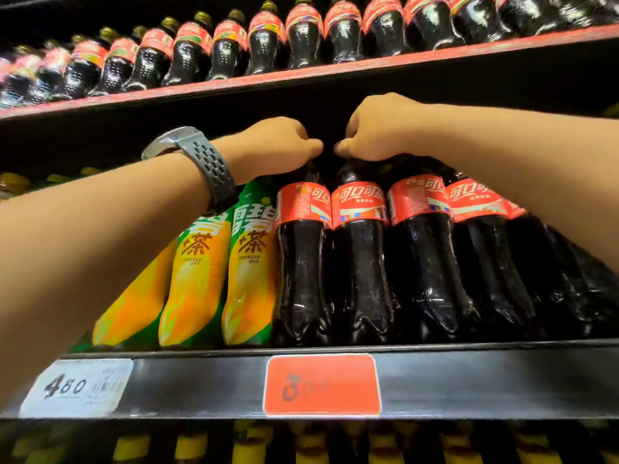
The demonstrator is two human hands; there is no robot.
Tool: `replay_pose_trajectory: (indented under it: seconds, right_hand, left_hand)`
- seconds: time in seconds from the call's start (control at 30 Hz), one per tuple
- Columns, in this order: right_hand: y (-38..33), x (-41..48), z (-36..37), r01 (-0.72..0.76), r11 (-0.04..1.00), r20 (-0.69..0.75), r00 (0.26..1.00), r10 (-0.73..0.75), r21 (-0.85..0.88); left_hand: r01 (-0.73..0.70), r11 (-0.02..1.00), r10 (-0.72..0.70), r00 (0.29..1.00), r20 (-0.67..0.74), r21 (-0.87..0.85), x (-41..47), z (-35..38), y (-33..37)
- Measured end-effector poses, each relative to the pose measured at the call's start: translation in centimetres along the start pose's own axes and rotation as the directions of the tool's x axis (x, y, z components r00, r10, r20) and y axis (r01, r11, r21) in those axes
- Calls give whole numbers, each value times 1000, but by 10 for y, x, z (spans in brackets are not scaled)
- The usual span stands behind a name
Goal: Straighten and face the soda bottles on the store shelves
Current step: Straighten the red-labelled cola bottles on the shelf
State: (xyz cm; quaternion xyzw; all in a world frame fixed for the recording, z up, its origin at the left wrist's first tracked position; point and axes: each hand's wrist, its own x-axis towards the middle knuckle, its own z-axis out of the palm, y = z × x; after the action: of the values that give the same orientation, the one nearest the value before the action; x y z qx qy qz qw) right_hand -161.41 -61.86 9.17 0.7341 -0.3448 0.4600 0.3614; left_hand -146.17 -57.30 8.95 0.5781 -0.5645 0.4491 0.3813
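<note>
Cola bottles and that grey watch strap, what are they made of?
The cola bottles look like clear, glossy plastic: light glints off their moulded ridges and the dark drink shows through. The watch strap looks like matt grey rubber or silicone, judging by its punched holes and dull surface.

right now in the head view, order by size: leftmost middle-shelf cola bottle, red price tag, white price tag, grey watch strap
1. dark red-labelled cola bottle
2. red price tag and white price tag: alike
3. grey perforated watch strap, though nearest camera
</note>
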Motion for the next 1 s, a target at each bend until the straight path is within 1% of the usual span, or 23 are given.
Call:
replay_pose_trajectory:
  seconds: [0.03, 0.1, 0.2, 0.27, 0.4, 0.53, 0.67, 0.87, 1.0]
  right_hand:
    - [1, -1, 0, -7, 1000, 2, 1000, 7, 5]
    - [2, -1, 1, -20, 999, 7, 1000, 20, 31]
    - [3, -2, 2, -28, 997, 12, 1000, 27, 71]
    - [4, -3, 1, -22, 996, 2, 1000, 22, 85]
    - [8, -2, -1, -18, 982, -6, 1000, 20, 187]
    - [10, -2, 0, -30, 970, -6, 999, 33, 243]
    - [11, -1, 0, -25, 969, -2, 1000, 27, 247]
    - [11, -3, -1, -14, 970, 9, 1000, 12, 243]
    - [10, -3, -5, -5, 981, 42, 999, -3, 195]
  left_hand:
    - [1, 1000, 0, 1000, -20, 13, -1, 0, -1]
    - [24, 1000, -24, 998, -56, -16, -3, -1, -1]
    - [67, 990, -73, 996, -41, -123, -2, -1, -1]
    - [72, 982, -78, 997, -24, -175, -1, 0, 1]
    - [59, 980, -61, 998, -8, -192, -3, 4, 3]
    - [36, 984, -44, 998, -43, -174, -5, 7, 1]
    - [25, 993, -32, 998, -61, -117, -8, 9, -3]
    - [24, 978, -37, 998, -56, -207, -4, 13, -1]
    - [26, 985, -38, 997, -68, -168, -4, 15, -1]
